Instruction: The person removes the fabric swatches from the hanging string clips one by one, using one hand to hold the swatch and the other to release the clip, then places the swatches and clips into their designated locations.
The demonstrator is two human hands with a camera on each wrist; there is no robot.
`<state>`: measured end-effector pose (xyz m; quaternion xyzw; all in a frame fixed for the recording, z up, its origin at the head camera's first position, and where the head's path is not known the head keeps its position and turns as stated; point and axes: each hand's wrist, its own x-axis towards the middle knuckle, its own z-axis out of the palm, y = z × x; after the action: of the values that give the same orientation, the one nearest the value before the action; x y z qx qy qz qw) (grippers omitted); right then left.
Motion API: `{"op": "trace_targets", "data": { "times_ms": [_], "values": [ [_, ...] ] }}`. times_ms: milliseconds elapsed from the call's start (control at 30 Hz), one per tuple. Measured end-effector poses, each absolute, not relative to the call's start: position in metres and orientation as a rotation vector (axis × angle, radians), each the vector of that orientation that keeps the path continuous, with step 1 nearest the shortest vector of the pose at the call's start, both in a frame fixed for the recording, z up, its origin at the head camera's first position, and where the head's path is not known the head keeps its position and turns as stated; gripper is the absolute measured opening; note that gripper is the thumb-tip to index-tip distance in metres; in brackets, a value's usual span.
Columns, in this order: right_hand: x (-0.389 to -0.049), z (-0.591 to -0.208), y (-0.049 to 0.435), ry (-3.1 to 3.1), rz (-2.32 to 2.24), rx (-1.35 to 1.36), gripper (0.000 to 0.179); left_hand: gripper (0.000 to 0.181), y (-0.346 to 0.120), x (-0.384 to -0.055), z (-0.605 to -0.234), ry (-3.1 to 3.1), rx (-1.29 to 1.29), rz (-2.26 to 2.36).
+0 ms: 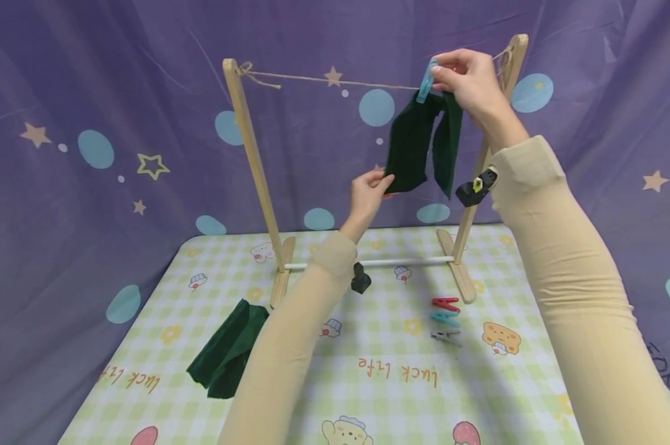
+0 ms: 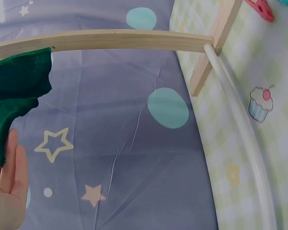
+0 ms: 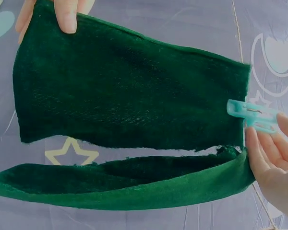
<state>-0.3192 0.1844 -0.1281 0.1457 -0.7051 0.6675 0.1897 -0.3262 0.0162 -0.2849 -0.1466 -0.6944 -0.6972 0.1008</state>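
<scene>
Head view: my right hand [image 1: 474, 83] has its fingers clamped on the light-blue plastic clothespin [image 1: 426, 83]; my left hand [image 1: 365, 199] pinches the dark-green velvety trousers [image 1: 411, 145], hanging just below the right fingers. I judge a downward tug could free them, the clothespin biting only their edge.

A curtained tabletop booth; the kind of building could not be told.
Behind the fingers [image 1: 454, 57] hung a purple, star-printed fabric curtain [image 1: 162, 93]; below them lay a green-and-white checked tablecloth [image 1: 402, 402].
</scene>
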Motion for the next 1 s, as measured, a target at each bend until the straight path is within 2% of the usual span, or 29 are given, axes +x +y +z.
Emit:
{"op": "trace_targets", "data": {
  "times_ms": [267, 667, 800, 1000],
  "values": [
    [-0.317, -0.124, 0.187, -1.690, 2.074, 0.351, 0.004, 0.028, 0.008, -0.328, -0.287, -2.162, -0.456, -1.986],
    [-0.306, -0.109, 0.187, -1.433, 2.190, 0.372, 0.012, 0.033, -0.015, -0.322, -0.303, -2.538, -0.431, -1.935],
    [-0.301, -0.113, 0.185, -1.505, 2.151, 0.404, 0.012, 0.035, -0.025, -0.320, -0.308, -2.588, -0.421, -1.878],
    [-0.296, -0.128, 0.181, -1.557, 2.119, 0.465, 0.009, 0.029, -0.034, -0.318, -0.312, -2.558, -0.419, -1.926]
  ]
}}
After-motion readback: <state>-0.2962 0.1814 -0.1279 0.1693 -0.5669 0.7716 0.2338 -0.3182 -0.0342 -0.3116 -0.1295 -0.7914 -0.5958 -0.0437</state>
